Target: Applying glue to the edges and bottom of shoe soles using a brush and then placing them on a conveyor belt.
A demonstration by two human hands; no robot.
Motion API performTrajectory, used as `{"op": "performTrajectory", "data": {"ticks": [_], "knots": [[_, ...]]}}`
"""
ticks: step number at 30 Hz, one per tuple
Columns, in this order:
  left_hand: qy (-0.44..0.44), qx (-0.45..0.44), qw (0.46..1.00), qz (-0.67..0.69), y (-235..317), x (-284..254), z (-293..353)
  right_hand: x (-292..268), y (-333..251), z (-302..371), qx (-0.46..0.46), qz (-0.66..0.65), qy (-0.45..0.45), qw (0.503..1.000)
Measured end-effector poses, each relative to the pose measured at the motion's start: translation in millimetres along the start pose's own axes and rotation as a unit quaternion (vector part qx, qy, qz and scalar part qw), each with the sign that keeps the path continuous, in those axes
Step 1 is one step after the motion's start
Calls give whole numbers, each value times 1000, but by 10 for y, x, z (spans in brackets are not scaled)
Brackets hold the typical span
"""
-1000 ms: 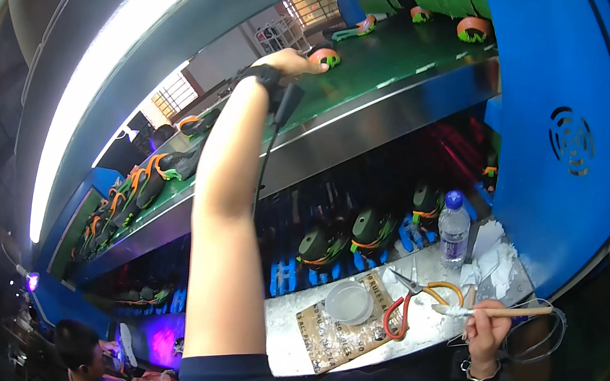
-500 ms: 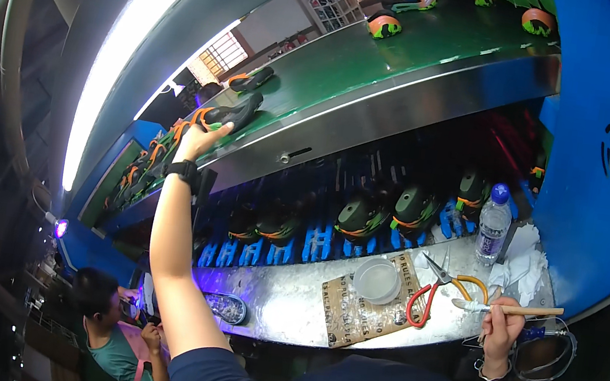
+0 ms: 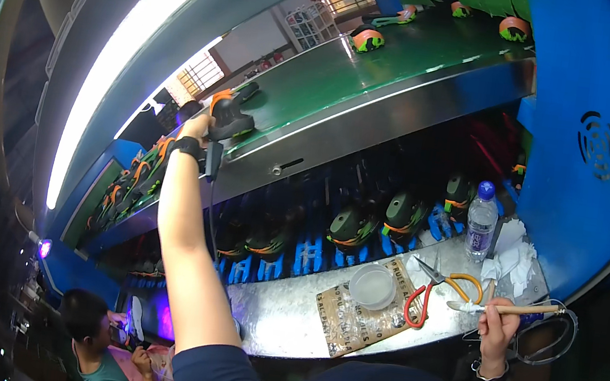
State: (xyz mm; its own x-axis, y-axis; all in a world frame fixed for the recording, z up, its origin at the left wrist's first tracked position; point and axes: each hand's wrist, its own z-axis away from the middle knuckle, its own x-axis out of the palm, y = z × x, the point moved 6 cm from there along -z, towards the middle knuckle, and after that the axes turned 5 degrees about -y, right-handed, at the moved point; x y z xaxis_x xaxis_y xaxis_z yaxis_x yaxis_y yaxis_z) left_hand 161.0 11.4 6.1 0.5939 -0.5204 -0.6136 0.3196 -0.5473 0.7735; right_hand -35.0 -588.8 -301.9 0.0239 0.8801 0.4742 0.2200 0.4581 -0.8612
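Observation:
My left hand (image 3: 196, 128) reaches far forward at the left and grips a dark shoe (image 3: 232, 121) with orange on its upper, at the edge of the green conveyor belt (image 3: 311, 87). Its fingers are partly hidden behind the shoe. Low on the right, my right hand (image 3: 496, 327) is closed around a brush with a wooden handle (image 3: 532, 309), its whitish bristles pointing left. Just left of that hand, pliers (image 3: 433, 283) with one red and one orange handle lie on the metal ledge (image 3: 270, 305). Beside them a clear round tub (image 3: 373, 287) stands on printed brown wrapping.
A water bottle (image 3: 481, 221) with a blue cap stands by crumpled white paper (image 3: 515, 261). Several dark shoes (image 3: 351, 226) sit on blue racks under the belt. More shoes (image 3: 367, 39) are on it. Low left, a co-worker (image 3: 90, 332) handles a shoe.
My left hand has turned the shoe, and its orange part now points up. The whole view has shifted slightly. My right hand still holds the brush.

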Motion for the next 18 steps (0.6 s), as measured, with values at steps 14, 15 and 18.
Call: {"op": "performTrajectory", "data": {"ticks": [14,15,18], "knots": [[-3,186,970,-158,408,-82,1690,113,56,-2,15,-8,-52,999],[51,229,936,-263,455,-48,1830,118,58,-12,14,-7,-52,999],[102,228,893,-375,583,72,2039,144,12,13,12,2,-49,999]]}}
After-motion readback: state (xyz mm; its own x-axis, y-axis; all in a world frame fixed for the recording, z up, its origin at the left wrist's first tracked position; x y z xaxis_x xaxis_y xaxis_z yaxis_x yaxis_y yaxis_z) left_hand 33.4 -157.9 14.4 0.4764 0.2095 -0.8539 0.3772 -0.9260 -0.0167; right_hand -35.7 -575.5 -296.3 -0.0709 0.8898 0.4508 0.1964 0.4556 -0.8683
